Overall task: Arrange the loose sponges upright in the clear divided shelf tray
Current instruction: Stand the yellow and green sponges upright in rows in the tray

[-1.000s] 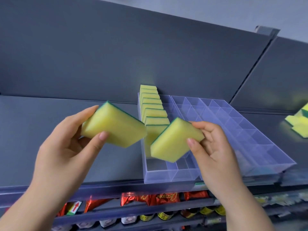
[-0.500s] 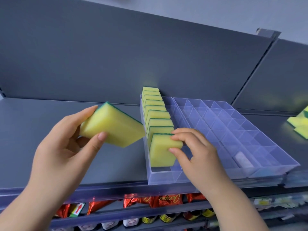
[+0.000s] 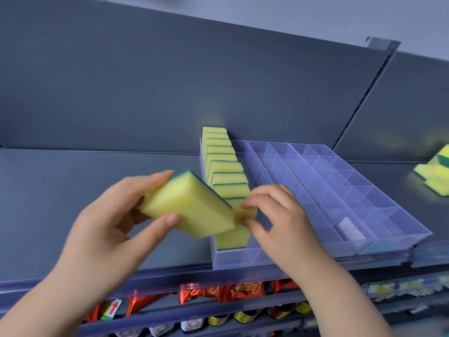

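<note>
Yellow-green sponge (image 3: 233, 235) newly lowered upright into the front of the clear tray's (image 3: 243, 261) left row, right hand (image 3: 284, 222) apparently pinching its edge; second sponge (image 3: 189, 210) gripped by left hand (image 3: 107, 227), brought nearer for the next slot.

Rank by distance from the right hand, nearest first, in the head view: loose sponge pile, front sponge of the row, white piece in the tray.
1. front sponge, at the right hand fingertips, left lane of the tray.
2. white piece, to the hand's right, near the tray's front.
3. loose sponge pile, far right on the shelf.
</note>
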`<action>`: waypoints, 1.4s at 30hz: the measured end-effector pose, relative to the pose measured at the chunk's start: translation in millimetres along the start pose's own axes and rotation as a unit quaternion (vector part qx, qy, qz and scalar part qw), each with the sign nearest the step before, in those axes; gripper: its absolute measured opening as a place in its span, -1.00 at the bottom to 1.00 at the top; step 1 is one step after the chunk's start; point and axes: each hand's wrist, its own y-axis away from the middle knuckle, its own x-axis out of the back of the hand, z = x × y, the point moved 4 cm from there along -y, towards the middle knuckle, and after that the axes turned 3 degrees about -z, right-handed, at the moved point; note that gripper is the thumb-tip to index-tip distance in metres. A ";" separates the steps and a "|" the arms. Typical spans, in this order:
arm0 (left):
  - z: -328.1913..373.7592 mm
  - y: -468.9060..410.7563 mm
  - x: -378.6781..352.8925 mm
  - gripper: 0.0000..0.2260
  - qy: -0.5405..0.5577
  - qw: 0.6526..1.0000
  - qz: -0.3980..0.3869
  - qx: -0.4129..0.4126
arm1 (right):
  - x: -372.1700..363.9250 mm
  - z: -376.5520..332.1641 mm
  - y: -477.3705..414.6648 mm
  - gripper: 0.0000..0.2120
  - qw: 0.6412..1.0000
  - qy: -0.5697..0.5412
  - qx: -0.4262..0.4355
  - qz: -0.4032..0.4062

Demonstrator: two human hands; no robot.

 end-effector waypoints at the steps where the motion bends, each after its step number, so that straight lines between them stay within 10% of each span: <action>1: 1.7 -0.2 -5.4 -0.62 0.005 1.000 -0.019 -0.012 | 0.7 1.2 -1.2 -0.84 1.000 -0.017 -0.006 -0.010; 16: 16.8 -9.5 -50.0 -0.70 -0.049 0.992 -0.074 -0.085 | 15.3 23.6 -12.0 -0.42 0.983 -0.093 -0.019 -0.159; 42: 19.8 -0.4 -70.1 -0.72 -0.323 0.906 -0.140 -0.235 | 15.2 13.8 -4.8 -0.43 0.981 -0.060 -0.045 -0.181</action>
